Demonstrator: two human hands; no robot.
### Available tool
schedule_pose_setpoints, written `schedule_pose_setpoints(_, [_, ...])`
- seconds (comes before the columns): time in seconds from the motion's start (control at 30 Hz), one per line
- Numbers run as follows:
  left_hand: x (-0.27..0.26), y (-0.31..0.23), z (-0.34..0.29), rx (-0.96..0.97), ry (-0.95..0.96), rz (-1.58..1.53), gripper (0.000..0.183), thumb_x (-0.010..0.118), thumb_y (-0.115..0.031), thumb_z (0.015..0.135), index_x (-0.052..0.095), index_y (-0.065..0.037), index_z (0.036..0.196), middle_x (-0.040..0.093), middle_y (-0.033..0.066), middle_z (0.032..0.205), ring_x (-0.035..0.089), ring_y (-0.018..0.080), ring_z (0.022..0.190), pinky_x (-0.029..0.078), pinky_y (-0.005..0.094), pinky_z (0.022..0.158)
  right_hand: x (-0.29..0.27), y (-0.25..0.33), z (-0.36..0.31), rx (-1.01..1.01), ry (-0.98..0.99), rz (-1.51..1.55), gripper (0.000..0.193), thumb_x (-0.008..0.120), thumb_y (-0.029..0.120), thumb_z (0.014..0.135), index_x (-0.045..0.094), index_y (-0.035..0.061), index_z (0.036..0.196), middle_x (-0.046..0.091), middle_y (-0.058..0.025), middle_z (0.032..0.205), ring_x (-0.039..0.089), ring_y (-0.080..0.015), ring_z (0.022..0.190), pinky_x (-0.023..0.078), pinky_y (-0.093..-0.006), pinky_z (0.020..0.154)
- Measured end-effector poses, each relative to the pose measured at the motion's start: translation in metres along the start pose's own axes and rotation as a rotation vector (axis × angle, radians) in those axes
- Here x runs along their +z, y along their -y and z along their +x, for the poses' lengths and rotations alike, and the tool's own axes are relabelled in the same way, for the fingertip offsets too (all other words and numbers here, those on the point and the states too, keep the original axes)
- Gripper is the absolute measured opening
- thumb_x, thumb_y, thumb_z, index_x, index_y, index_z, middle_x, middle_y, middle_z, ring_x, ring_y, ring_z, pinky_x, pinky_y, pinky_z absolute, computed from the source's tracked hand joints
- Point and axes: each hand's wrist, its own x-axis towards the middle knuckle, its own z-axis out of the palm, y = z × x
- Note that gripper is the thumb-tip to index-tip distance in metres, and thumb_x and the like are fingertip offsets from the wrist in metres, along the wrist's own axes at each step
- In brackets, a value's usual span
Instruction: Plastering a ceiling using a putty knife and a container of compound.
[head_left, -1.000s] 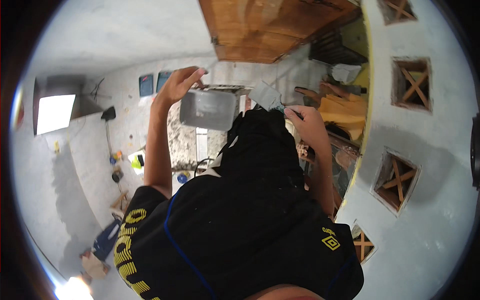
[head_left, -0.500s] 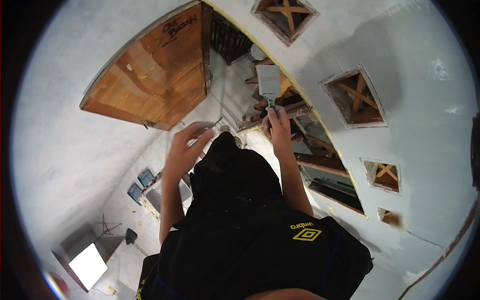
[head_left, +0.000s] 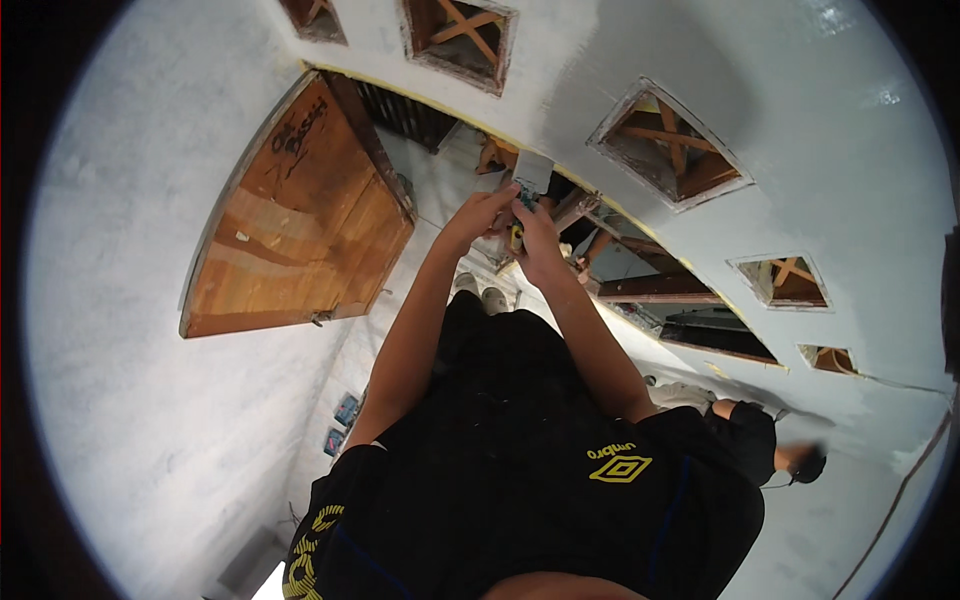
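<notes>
My right hand (head_left: 540, 238) is closed round the yellow and dark green handle of a wide putty knife (head_left: 535, 172), its grey blade pointing away from me. Close against it, my left hand (head_left: 480, 216) has its fingers bent together near the knife's neck. A greyish patch shows by the left fingertips; whether it is a second blade I cannot tell. Both arms reach forward over my black shirt and shoes.
To the left a wooden door (head_left: 300, 220) stands ajar. The grey plastered wall on the right has square openings with crossed slats (head_left: 675, 145). A person in black (head_left: 745, 440) is at the right. Blue boxes (head_left: 346, 408) lie low on the left.
My left hand has moved right and forward to meet my right hand at the putty knife. My view has turned, and a person in black now shows at the right.
</notes>
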Motion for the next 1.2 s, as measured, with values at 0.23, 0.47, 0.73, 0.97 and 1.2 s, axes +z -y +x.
schedule_pose_setpoints(0.23, [0.003, 0.003, 0.04, 0.033, 0.016, -0.118, 0.044, 0.061, -0.052, 0.095, 0.068, -0.008, 0.091, 0.056, -0.003, 0.072, 0.055, 0.0086, 0.071, 0.051, 0.0269, 0.078, 0.001, 0.001, 0.023, 0.008, -0.038, 0.109, 0.014, 0.054, 0.023, 0.102, 0.048, 0.0104, 0.104, 0.052, -0.0031, 0.078, 0.047, -0.0116, 0.057, 0.031, -0.0281, 0.044])
schedule_pose_setpoints(0.47, [0.014, -0.017, 0.055, 0.135, 0.028, -0.115, 0.035, 0.067, -0.036, 0.094, 0.064, -0.008, 0.073, 0.047, -0.0032, 0.054, 0.038, 0.0058, 0.041, 0.025, 0.0263, 0.04, 0.0, -0.001, 0.039, -0.149, -0.071, 0.039, 0.011, 0.05, 0.022, 0.103, 0.05, 0.0109, 0.1, 0.05, -0.0017, 0.069, 0.044, -0.0107, 0.049, 0.031, -0.0274, 0.042])
schedule_pose_setpoints(0.73, [0.045, -0.094, 0.016, 0.405, -0.026, -0.112, 0.032, 0.069, -0.028, 0.093, 0.07, 0.003, 0.084, 0.059, 0.0009, 0.063, 0.054, 0.0082, 0.055, 0.042, 0.027, 0.049, 0.041, 0.061, 0.001, -0.462, -0.145, -0.089, 0.023, 0.047, 0.019, 0.104, 0.049, 0.0002, 0.117, 0.055, -0.004, 0.079, 0.049, -0.0074, 0.059, 0.037, -0.0266, 0.047])
schedule_pose_setpoints(0.97, [0.061, -0.172, -0.034, 0.608, -0.048, -0.012, 0.026, 0.067, -0.021, 0.093, 0.07, 0.003, 0.085, 0.061, 0.0005, 0.068, 0.053, 0.0061, 0.062, 0.042, 0.0243, 0.056, 0.072, 0.109, -0.018, -0.791, -0.095, -0.077, 0.033, 0.049, 0.011, 0.103, 0.045, -0.004, 0.133, 0.06, -0.0067, 0.096, 0.056, -0.007, 0.075, 0.044, -0.0237, 0.059])
schedule_pose_setpoints(1.2, [0.077, -0.21, -0.059, 0.861, -0.112, -0.137, 0.025, 0.065, -0.018, 0.094, 0.069, 0.006, 0.09, 0.063, -0.0007, 0.073, 0.052, 0.0047, 0.067, 0.042, 0.0242, 0.059, 0.091, 0.146, -0.024, -1.107, -0.117, -0.234, 0.042, 0.055, 0.011, 0.099, 0.045, -0.0063, 0.136, 0.065, -0.0166, 0.084, 0.065, -0.0175, 0.078, 0.051, -0.0305, 0.071])
